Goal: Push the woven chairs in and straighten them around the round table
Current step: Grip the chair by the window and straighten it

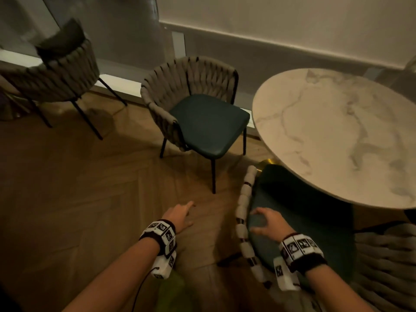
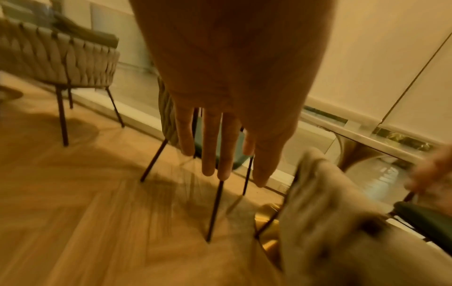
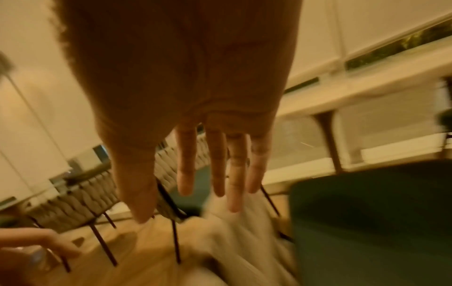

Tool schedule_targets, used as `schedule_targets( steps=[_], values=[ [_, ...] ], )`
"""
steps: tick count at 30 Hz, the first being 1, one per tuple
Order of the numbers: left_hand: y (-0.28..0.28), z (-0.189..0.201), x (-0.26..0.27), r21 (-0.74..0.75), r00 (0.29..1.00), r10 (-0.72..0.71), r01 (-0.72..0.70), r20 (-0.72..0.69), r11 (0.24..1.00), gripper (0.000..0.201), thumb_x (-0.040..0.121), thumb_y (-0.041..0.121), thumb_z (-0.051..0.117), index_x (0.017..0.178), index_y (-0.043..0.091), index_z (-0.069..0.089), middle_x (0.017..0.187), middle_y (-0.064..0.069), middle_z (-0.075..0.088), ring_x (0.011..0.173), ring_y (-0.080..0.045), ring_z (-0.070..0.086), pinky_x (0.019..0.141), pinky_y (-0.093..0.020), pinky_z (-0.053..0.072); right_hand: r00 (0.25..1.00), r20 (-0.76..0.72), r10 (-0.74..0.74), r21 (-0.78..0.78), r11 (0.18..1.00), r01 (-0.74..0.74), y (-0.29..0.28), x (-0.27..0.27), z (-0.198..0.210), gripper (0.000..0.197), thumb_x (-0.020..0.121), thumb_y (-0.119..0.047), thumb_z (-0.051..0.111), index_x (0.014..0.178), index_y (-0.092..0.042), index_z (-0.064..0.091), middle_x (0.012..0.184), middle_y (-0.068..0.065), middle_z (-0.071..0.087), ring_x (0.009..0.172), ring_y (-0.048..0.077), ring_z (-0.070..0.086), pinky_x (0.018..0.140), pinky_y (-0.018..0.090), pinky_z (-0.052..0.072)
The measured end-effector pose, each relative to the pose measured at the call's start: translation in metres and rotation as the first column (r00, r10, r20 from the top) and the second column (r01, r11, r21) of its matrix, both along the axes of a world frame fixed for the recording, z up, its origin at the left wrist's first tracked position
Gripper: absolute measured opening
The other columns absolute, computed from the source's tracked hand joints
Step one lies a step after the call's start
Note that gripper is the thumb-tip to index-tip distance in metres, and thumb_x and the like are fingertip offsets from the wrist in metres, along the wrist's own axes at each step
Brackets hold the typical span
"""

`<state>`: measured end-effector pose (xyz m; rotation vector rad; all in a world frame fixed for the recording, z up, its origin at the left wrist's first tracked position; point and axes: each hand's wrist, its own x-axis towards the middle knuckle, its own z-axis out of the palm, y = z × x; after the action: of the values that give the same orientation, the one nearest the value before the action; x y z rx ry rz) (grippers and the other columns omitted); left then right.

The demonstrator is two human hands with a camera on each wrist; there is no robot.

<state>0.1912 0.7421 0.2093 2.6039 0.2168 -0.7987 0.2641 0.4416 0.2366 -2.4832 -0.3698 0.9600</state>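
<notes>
A round marble table (image 1: 337, 136) stands at the right. Under its near edge is tucked a woven chair (image 1: 245, 212) with a teal seat (image 1: 299, 206); its pale woven rim runs between my hands. My right hand (image 1: 266, 224) hovers over that seat with fingers spread and relaxed (image 3: 220, 174), holding nothing. My left hand (image 1: 180, 215) is open above the floor, left of the rim, fingers straight (image 2: 210, 147). A second woven chair (image 1: 195, 104) stands left of the table, angled away from it. A third woven chair (image 1: 58, 73) sits far left, well away from the table.
Herringbone wood floor (image 1: 90, 188) fills the space between the chairs. A wall with a low sill (image 1: 270, 41) runs along the back. Another woven chair back (image 1: 387, 262) shows at the lower right. The table's gold base (image 1: 267, 164) shows under the top.
</notes>
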Motion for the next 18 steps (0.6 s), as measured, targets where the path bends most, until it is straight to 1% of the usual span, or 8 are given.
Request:
schedule_targets(
  steps=[1,2,3,5,8,12,14,18],
  values=[
    [0.024,0.004,0.014,0.016,1.0,-0.013,0.012,0.018,1.0,0.06,0.087,0.031,0.064,0.139,0.025,0.034,0.125,-0.008,0.063,0.112,-0.027,0.061,0.094,-0.039,0.05,0.999,0.034,-0.013,0.053,0.999,0.011,0.033,0.014,0.006,0.05,0.074,-0.034,0.076,0.119,-0.023,0.056,0.121,0.005,0.058,0.106,0.019,0.058,0.096,0.036,0.049],
    [0.047,0.009,0.027,0.039,0.999,-0.028,0.027,0.037,0.999,0.058,0.087,0.031,0.063,0.138,0.024,0.035,0.125,-0.008,0.062,0.112,-0.027,0.06,0.095,-0.04,0.05,0.997,0.069,-0.019,0.087,0.996,0.013,0.067,0.027,0.012,0.043,0.076,-0.029,0.075,0.116,-0.022,0.059,0.116,0.004,0.06,0.099,0.016,0.06,0.094,0.036,0.051],
    [0.07,0.013,0.04,0.062,0.997,-0.045,0.041,0.057,0.997,0.057,0.087,0.03,0.062,0.137,0.023,0.035,0.126,-0.008,0.062,0.113,-0.027,0.059,0.096,-0.041,0.049,0.995,0.104,-0.007,0.097,0.995,-0.003,0.099,0.039,0.018,0.039,0.077,-0.028,0.074,0.114,-0.022,0.06,0.114,0.002,0.061,0.099,0.014,0.059,0.094,0.036,0.051],
    [0.113,0.022,0.068,0.107,0.992,-0.074,0.063,0.107,0.992,0.055,0.088,0.03,0.061,0.136,0.022,0.036,0.127,-0.008,0.061,0.117,-0.027,0.057,0.098,-0.044,0.046,0.988,0.151,0.013,0.107,0.994,-0.029,0.161,0.061,0.027,0.036,0.078,-0.026,0.073,0.112,-0.022,0.061,0.113,-0.001,0.062,0.104,0.013,0.058,0.095,0.034,0.05],
    [0.17,0.033,0.108,0.155,0.978,-0.104,0.076,0.183,0.985,0.053,0.088,0.028,0.06,0.135,0.023,0.038,0.125,-0.008,0.061,0.117,-0.027,0.056,0.099,-0.045,0.045,0.981,0.185,0.051,0.138,0.987,-0.077,0.237,0.095,0.033,0.038,0.077,-0.027,0.074,0.113,-0.023,0.061,0.114,0.004,0.066,0.105,0.019,0.061,0.092,0.035,0.052],
    [0.226,0.041,0.162,0.185,0.97,-0.112,0.072,0.217,0.98,0.052,0.088,0.026,0.06,0.136,0.021,0.039,0.129,-0.009,0.058,0.119,-0.027,0.054,0.1,-0.046,0.045,0.983,0.175,0.059,0.125,0.989,-0.082,0.311,0.142,0.035,0.045,0.078,-0.028,0.073,0.119,-0.023,0.056,0.12,0.006,0.061,0.107,0.022,0.059,0.093,0.038,0.051],
    [0.25,0.041,0.192,0.188,0.968,-0.118,0.077,0.223,0.979,0.053,0.088,0.025,0.06,0.136,0.02,0.037,0.132,-0.01,0.057,0.121,-0.029,0.053,0.1,-0.047,0.045,0.984,0.169,0.064,0.131,0.988,-0.087,0.338,0.172,0.03,0.047,0.077,-0.029,0.073,0.12,-0.024,0.055,0.121,0.008,0.062,0.105,0.024,0.06,0.092,0.037,0.051],
    [0.289,0.034,0.25,0.224,0.978,-0.124,0.085,0.166,0.971,0.062,0.091,0.024,0.056,0.144,0.016,0.025,0.138,-0.014,0.051,0.126,-0.033,0.048,0.1,-0.047,0.045,0.993,0.078,0.086,0.108,0.99,-0.094,0.382,0.234,0.016,0.054,0.078,-0.028,0.074,0.126,-0.02,0.05,0.122,0.011,0.061,0.107,0.026,0.06,0.093,0.037,0.05]
  ],
)
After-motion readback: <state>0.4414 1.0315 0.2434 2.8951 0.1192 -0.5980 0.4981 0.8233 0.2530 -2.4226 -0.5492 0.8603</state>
